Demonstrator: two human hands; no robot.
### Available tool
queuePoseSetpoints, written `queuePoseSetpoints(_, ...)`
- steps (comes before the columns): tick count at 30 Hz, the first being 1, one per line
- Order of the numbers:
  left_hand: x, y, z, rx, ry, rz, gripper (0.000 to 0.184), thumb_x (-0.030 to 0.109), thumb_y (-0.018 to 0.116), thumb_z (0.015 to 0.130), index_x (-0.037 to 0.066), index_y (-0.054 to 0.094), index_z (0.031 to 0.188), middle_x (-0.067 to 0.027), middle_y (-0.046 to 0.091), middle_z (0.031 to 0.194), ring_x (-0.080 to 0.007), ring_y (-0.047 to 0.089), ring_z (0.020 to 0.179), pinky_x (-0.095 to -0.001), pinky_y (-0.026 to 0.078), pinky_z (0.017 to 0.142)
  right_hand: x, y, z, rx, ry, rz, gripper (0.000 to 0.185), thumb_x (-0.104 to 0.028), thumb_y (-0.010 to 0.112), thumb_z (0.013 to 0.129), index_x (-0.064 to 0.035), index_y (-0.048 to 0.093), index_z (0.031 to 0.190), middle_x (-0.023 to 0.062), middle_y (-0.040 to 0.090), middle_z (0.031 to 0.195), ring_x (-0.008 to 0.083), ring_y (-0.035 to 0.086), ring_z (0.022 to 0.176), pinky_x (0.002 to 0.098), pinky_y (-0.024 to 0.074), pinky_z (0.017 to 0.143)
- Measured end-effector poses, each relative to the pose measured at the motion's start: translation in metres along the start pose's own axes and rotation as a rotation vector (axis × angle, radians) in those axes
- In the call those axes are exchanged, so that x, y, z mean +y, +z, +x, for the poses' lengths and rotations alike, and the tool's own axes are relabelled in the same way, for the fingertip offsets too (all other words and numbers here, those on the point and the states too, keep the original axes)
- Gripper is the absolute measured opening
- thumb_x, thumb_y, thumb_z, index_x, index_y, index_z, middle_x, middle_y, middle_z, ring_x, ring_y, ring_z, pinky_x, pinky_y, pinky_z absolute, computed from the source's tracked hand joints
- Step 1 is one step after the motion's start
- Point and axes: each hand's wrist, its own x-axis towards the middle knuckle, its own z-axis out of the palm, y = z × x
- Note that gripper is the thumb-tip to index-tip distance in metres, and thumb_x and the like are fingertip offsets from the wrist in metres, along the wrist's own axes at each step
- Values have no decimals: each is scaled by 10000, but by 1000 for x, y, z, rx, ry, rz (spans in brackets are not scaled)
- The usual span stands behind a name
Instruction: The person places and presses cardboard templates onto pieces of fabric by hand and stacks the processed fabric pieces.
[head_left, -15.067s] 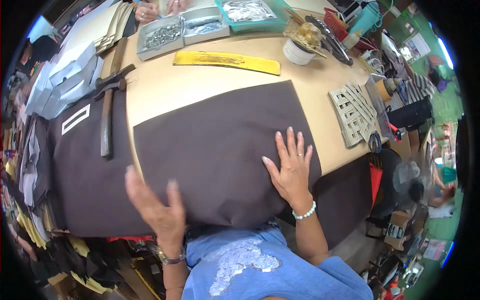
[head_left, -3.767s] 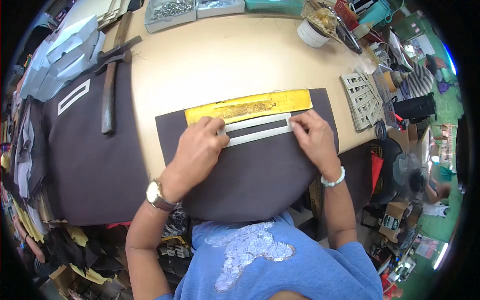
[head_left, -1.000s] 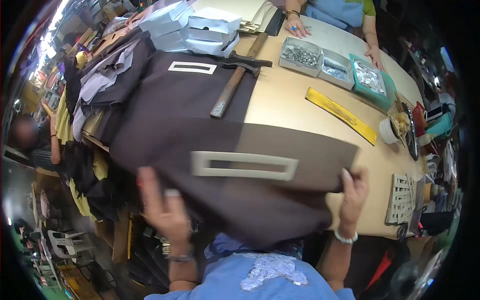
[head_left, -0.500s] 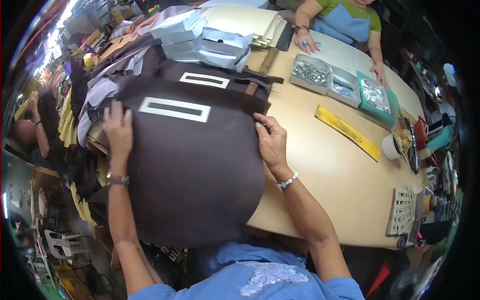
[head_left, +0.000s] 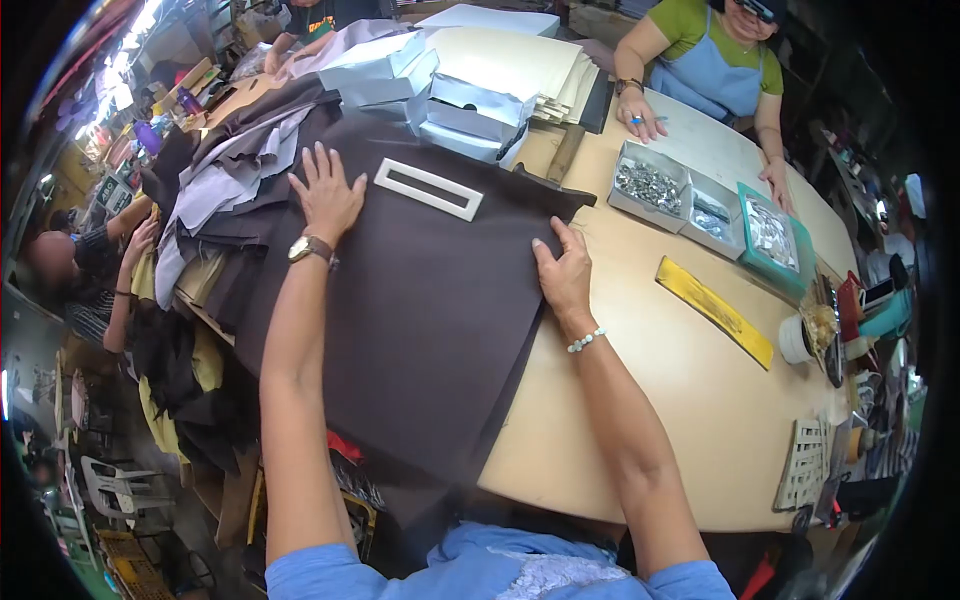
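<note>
A dark brown fabric panel (head_left: 430, 300) lies over the table, its near end hanging down over the front edge. On its upper part sits a white rectangular frame (head_left: 428, 190) with a long slot, tilted down to the right. My left hand (head_left: 330, 195) is flat on the fabric with fingers spread, just left of the frame. At the panel's right edge rests my right hand (head_left: 565, 270), thumb and forefinger apart against the cloth; its other fingers are partly hidden.
White boxes (head_left: 380, 80) and stacked pale sheets (head_left: 520, 65) stand behind the fabric. Trays of metal parts (head_left: 650, 185) and a yellow strip (head_left: 715, 312) lie to the right. Grey cloth pieces (head_left: 235, 165) pile up at left. A co-worker's hand (head_left: 640, 115) rests across the table.
The upper panel has come down flat, and a second white frame seen before is now out of sight. My left hand has moved right and spread on the cloth; my right hand's pinch has loosened.
</note>
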Motion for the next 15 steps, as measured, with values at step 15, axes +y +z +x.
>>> queuePoseSetpoints(15,37,30,-4,23,-148,-370,623,416,431,927,59,325,1426,-202,307,1470,-420,229,1368,-664,175,1045,-10,-3,2,-41,92,41,457,-217,621,818,16,570,1207,152,580,1198,305,560,1113,348,428,954)
